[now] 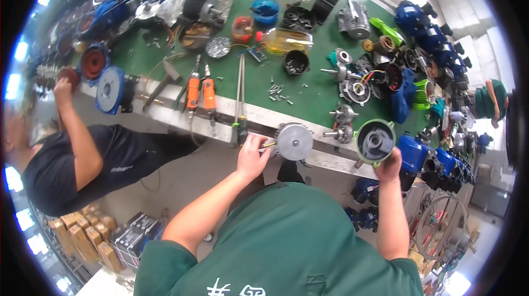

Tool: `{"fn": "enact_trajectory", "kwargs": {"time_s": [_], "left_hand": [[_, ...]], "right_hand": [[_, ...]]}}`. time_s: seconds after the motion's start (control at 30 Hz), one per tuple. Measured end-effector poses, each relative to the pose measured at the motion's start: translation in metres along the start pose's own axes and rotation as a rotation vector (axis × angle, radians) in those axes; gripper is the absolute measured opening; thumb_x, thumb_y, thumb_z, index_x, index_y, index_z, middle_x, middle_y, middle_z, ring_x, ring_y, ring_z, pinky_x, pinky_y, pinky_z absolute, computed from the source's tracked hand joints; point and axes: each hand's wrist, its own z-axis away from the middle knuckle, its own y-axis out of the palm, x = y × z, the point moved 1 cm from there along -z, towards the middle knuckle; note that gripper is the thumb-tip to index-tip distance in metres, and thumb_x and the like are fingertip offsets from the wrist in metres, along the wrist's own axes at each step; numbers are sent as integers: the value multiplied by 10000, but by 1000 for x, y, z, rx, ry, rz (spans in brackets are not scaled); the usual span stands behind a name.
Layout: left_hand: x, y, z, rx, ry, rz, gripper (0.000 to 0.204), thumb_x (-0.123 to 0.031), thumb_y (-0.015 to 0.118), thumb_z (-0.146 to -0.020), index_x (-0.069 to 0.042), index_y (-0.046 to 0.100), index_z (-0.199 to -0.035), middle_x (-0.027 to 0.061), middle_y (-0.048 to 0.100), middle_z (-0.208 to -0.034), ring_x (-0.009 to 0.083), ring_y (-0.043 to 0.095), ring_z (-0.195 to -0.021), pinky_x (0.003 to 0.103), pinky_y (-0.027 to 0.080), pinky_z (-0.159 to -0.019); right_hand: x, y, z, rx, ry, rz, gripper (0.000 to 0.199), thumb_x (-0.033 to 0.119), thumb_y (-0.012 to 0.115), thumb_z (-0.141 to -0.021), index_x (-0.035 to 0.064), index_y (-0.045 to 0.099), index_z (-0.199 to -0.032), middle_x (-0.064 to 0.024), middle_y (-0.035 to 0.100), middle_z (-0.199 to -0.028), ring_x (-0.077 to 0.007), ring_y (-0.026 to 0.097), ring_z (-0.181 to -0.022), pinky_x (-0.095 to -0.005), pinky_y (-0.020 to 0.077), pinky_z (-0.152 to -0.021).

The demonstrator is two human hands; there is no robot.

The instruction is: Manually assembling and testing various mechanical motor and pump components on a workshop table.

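Note:
At the bench's front edge is a motor part with a round grey metal disc point(295, 142) facing up and a small centre shaft. Just to its left, my left hand point(253, 158) is closed with fingers curled. A yellow wire point(268, 144) runs from the motor part into those fingers. My right hand point(389, 166) grips the lower right rim of a round green motor housing point(376, 142). Its open side faces up and shows a grey interior. Metal shaft parts with bearings point(343, 122) lie between the disc and the housing.
Orange power screwdrivers point(193, 92), a hammer point(164, 78) and long rods lie left. Loose screws point(279, 91), a black bowl point(297, 62) and a yellow liquid bottle point(286, 41) sit mid-bench. Blue motors point(413, 154) stand right. A co-worker point(82, 158) is at left.

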Motion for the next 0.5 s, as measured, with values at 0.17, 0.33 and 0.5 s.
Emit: {"fn": "enact_trajectory", "kwargs": {"time_s": [0.17,0.33,0.5], "left_hand": [[11,-6,16,50,62,-129,280,-86,746,-785,-37,618,-1029,120,600,-979,310,629,-943,409,517,-816],[-8,-3,15,99,179,-349,266,-219,813,-711,-93,686,-907,84,594,-918,277,576,-952,422,467,-825],[-5,11,16,102,192,-442,243,-239,799,-724,-90,688,-880,82,599,-906,281,582,-939,428,464,-800]], "right_hand": [[-91,10,44,-159,177,-68,569,321,732,-867,36,577,-1334,-98,647,-1310,-249,603,-1213,-413,456,-1082],[-118,15,64,-325,249,-90,432,327,736,-875,102,646,-1233,-62,698,-1181,-239,663,-1078,-383,549,-940],[-115,43,57,-278,279,-216,449,348,678,-891,119,630,-1274,-65,671,-1263,-257,629,-1157,-440,482,-1025]]}}
